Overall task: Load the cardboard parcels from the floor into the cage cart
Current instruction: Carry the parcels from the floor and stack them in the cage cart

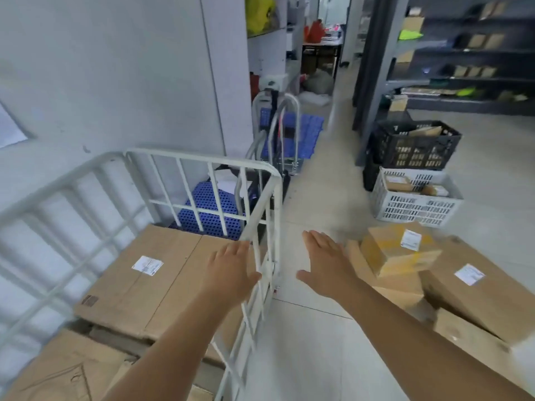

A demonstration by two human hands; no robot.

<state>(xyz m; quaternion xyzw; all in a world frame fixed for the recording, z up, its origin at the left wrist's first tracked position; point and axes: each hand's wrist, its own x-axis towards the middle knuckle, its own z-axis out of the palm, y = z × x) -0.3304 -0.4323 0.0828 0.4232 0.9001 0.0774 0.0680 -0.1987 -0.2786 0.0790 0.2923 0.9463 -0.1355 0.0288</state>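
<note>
Over the cage cart (262, 180) rail, left hand (231, 270) fingers spread, empty; right hand (327, 264) likewise beside it. Floor parcels (474, 287) partly cropped, blurry.

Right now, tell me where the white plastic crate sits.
In the head view, the white plastic crate sits on the floor at right, just in front of the black crate and behind the cardboard parcels.

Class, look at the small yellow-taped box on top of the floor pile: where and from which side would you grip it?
Probably grip the small yellow-taped box by its two opposite side faces, coming from above with both hands. It sits topmost and tilted, with sides exposed and the bottom resting on other parcels. The right hand is nearest, open.
</note>
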